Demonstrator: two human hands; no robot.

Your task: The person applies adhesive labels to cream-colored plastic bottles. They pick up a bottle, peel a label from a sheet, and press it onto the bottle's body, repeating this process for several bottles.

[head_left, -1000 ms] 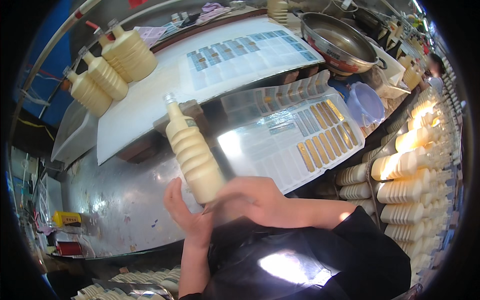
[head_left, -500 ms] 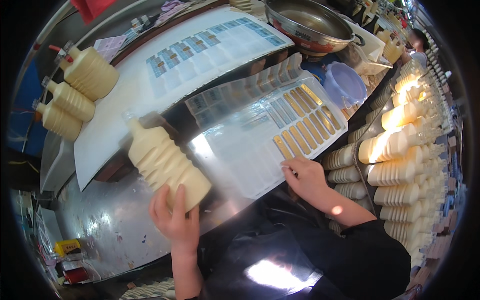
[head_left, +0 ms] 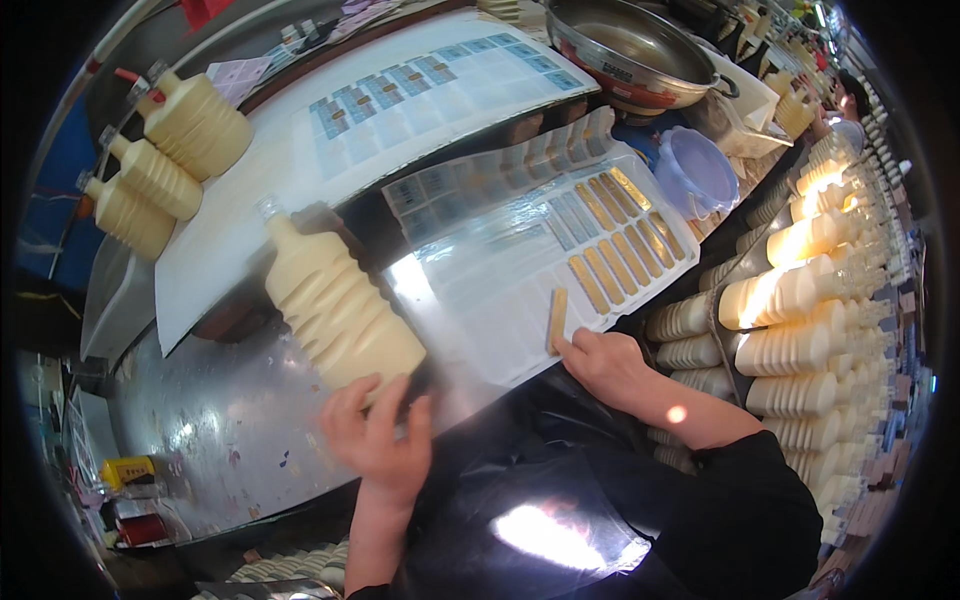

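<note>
A cream-coloured ribbed bottle lies on its side, its clear neck toward the white board. At its base is my left hand, fingers spread; one or two fingertips overlap the bottle's bottom edge, and the thumb stands apart. Between thumb and fingers, my right hand pinches a narrow gold sticker strip by its lower end. The strip points up over the label sheet, which still carries rows of gold strips and bluish ones. The sheet's far part curls up as a wavy flap.
Three more cream bottles stand at the far left. Beyond the metal table lies a white board with blue printed labels. A large metal pan and a lilac bucket stand far right. Stacked bottles fill the right side.
My right hand has peeled a gold strip off the sheet and drawn it slightly nearer. My left hand has loosened from the bottle's side and slid to its base, fingers spreading.
</note>
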